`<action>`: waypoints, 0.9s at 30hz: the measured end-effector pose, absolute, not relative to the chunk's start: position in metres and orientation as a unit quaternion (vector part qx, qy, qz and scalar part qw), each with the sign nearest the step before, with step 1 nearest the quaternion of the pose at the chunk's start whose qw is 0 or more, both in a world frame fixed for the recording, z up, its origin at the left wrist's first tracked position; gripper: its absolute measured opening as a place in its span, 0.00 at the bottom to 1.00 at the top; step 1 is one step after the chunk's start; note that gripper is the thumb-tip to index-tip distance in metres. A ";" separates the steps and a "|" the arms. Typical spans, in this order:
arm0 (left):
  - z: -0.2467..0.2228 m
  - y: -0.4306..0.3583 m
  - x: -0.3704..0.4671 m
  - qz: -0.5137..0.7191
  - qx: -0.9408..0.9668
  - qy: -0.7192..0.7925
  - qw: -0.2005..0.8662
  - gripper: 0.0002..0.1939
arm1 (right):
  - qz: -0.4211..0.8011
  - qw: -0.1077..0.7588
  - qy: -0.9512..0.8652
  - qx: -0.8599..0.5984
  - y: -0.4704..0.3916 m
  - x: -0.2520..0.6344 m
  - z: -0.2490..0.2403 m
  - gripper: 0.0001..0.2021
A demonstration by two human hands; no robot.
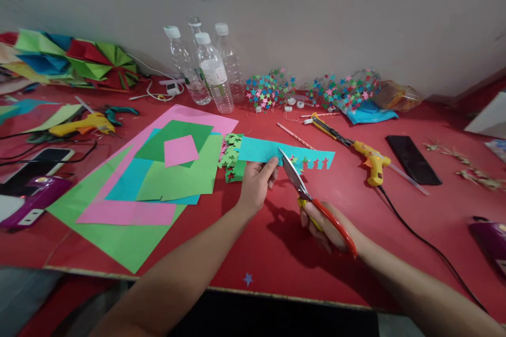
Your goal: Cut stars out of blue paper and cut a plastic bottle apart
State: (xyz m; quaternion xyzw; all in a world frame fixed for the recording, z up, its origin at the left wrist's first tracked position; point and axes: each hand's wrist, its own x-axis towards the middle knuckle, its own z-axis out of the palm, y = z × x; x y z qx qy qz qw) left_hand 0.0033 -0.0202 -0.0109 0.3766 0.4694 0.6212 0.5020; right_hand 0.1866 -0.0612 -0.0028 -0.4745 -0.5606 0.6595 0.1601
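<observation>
My left hand (pixel 256 184) pinches a blue paper strip (pixel 256 149) near its lower edge, thumb on top. Star-shaped holes line the strip's right part. In my right hand (pixel 326 226) are scissors with red and yellow handles (pixel 334 224), my fingers wrapped round them. Their blades point up and left, with the tip at the strip just right of my left thumb. Whether the blades are parted is hard to tell. Green paper stars (pixel 231 154) lie beside the strip's left end. A small blue star (pixel 247 279) rests by the table's front edge.
Stacked coloured sheets (pixel 177 181) cover the left. Plastic bottles (pixel 215 73) stand at the back, near star-filled bags (pixel 343 88). A yellow glue gun (pixel 371 160), its cord, and a black phone (pixel 413 159) lie right. Another glue gun (pixel 85 124) is at the far left.
</observation>
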 end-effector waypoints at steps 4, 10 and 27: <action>-0.009 -0.021 0.006 0.624 0.360 0.466 0.514 0.24 | 0.671 0.163 -0.543 -0.478 -0.065 0.184 -0.004 0.33; -0.010 -0.020 0.005 0.625 0.358 0.464 0.515 0.23 | 0.658 0.160 -0.554 -0.484 -0.063 0.185 0.000 0.33; -0.011 -0.019 0.000 0.611 0.390 0.465 0.509 0.23 | 0.620 0.133 -0.578 -0.513 -0.058 0.187 0.005 0.32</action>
